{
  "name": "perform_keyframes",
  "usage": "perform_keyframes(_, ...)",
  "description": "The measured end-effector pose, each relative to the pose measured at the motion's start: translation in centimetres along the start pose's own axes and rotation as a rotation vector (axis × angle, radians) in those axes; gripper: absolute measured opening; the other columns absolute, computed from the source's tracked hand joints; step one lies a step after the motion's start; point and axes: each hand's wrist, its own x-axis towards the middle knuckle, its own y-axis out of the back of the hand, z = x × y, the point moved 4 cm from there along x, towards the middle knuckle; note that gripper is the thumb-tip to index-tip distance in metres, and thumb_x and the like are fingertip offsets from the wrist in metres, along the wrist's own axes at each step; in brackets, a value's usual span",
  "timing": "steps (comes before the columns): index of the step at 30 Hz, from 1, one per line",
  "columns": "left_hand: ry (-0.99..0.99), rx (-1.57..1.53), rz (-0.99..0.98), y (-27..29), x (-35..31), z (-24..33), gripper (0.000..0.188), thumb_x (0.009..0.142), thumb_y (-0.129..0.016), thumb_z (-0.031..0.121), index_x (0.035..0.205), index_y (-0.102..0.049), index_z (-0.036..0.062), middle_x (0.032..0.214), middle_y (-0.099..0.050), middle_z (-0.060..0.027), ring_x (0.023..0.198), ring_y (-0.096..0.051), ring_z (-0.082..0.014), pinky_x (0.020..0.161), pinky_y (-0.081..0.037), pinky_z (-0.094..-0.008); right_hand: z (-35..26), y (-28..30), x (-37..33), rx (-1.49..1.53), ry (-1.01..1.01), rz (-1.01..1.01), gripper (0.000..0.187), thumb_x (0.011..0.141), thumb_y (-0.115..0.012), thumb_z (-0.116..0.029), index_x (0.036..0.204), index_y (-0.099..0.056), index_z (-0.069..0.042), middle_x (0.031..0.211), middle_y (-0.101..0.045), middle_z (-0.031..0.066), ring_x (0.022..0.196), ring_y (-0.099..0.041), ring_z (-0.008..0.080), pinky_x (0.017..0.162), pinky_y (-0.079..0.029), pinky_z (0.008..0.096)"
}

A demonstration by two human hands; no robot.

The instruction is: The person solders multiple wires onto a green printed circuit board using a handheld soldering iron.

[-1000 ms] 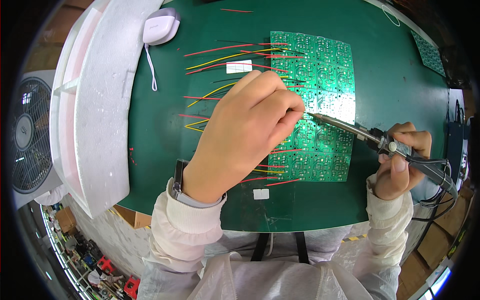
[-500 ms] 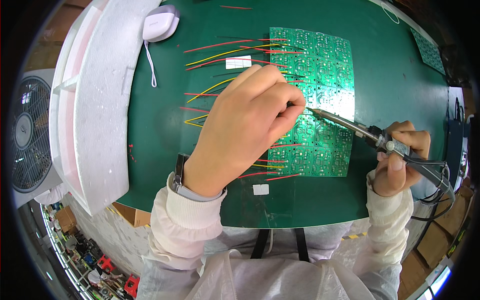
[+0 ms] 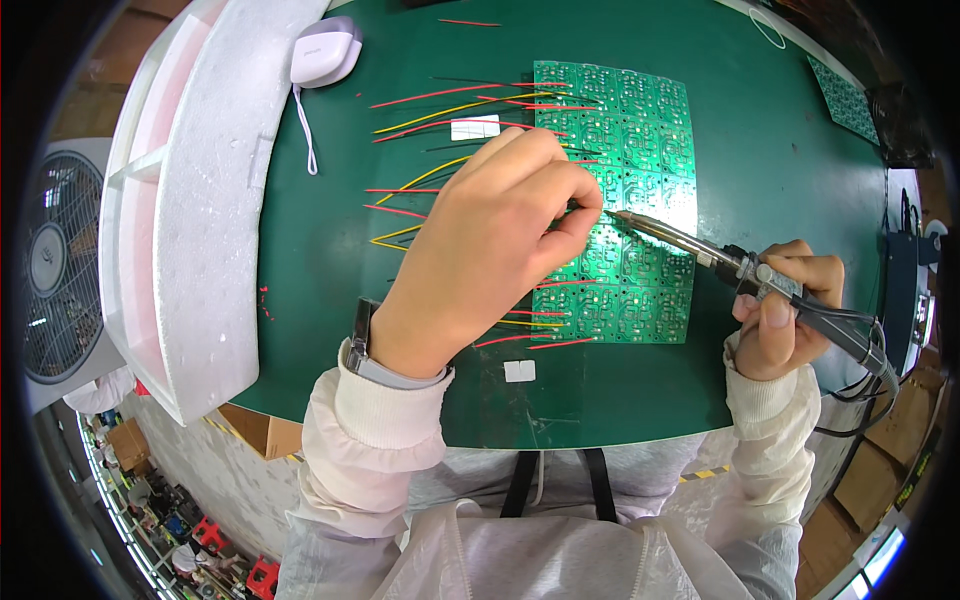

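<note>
Two hands are positioned over the green circuit-board panel (image 3: 655,265), which lies right of centre on the green tabletop (image 3: 760,185). Left hand (image 3: 490,240): fingers curled, thumb and forefinger close together; whether a wire is gripped cannot be told. Right hand (image 3: 790,310): closed around the soldering iron (image 3: 672,233), tip beside the left fingertips. Wires (image 3: 400,190) overhang the panel's left edge. Bare tabletop borders its right edge; a foam tray (image 3: 205,270) bounds the left.

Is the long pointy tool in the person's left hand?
No, the right hand is wrapped around the soldering iron.
</note>
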Motion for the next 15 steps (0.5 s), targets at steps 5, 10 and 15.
perform_keyframes(5,-0.001,0.007,0.002,-0.03,0.06,-0.01,0.012,0.063,-0.062,-0.002,0.07,-0.054,0.0038,0.067,-0.046,-0.0029,0.058,-0.046,-0.0119,0.052,-0.038,-0.0227,-0.1,-0.05,-0.02,0.017,-0.039,0.011,0.031,0.078,-0.059,-0.022,0.086,-0.042,0.003,0.063,-0.048,0.009,0.046,-0.046,0.009,0.045,-0.039,0.0189)
perform_keyframes(10,-0.034,0.052,0.017,0.08,0.18,0.31,0.012,0.062,-0.062,-0.001,0.069,-0.053,0.004,0.067,-0.047,-0.0032,0.058,-0.047,-0.0135,0.053,-0.038,-0.0234,-0.25,0.05,0.06,-0.034,-0.014,-0.025,0.033,0.077,-0.06,-0.024,0.086,-0.041,0.001,0.065,-0.048,0.0094,0.048,-0.047,0.0094,0.047,-0.041,0.0198)
perform_keyframes(15,-0.033,0.059,0.015,0.05,0.19,0.21,0.012,0.062,-0.062,-0.001,0.069,-0.053,0.0043,0.067,-0.047,-0.0033,0.058,-0.047,-0.0138,0.053,-0.038,-0.0242,-0.42,0.04,0.11,-0.041,-0.029,-0.022,0.034,0.078,-0.059,-0.027,0.087,-0.041,0.0,0.065,-0.049,0.0095,0.047,-0.047,0.0096,0.047,-0.041,0.0198)
